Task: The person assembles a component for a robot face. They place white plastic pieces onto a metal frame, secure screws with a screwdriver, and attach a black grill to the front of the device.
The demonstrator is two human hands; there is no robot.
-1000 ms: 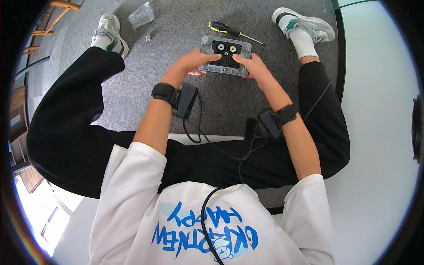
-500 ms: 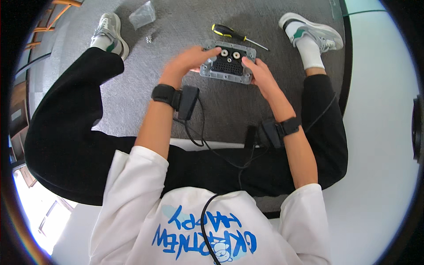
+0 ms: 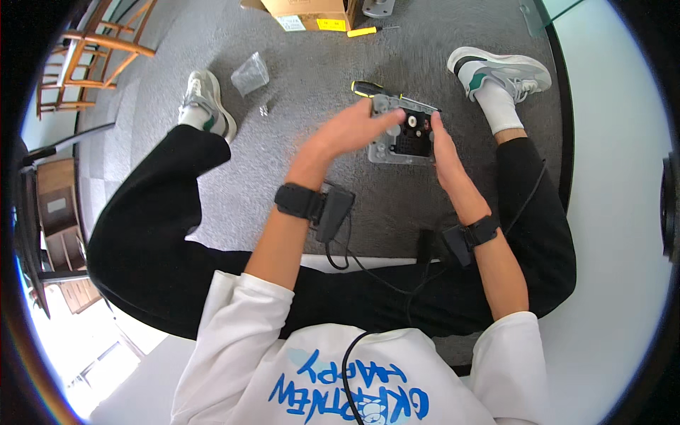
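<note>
A grey rectangular housing [image 3: 382, 154] is held off to the right of my midline, above the carpet. Inside it sits a black perforated panel [image 3: 412, 146] with round pale ring parts on its upper half. My left hand [image 3: 347, 131] grips the housing's upper left, with the thumb over the panel and the other fingers partly hidden. Around the right edge is my right hand [image 3: 448, 154], its thumb up along the side and its fingers mostly out of sight. Just beyond the housing lies a black and yellow screwdriver [image 3: 368, 88], its shaft pointing right.
Farther left on the grey carpet lie a clear plastic bag [image 3: 250, 74] and small metal pieces [image 3: 264, 110]. A cardboard box [image 3: 308, 10], a yellow-handled tool [image 3: 363, 32] and a grey metal part [image 3: 378, 8] are at the far edge. Wooden chairs [image 3: 106, 42] stand far left.
The view has shifted, bringing the box and a second yellow-handled tool into sight. My left hand's thumb now reaches farther across the panel, covering part of it. The housing appears turned slightly.
</note>
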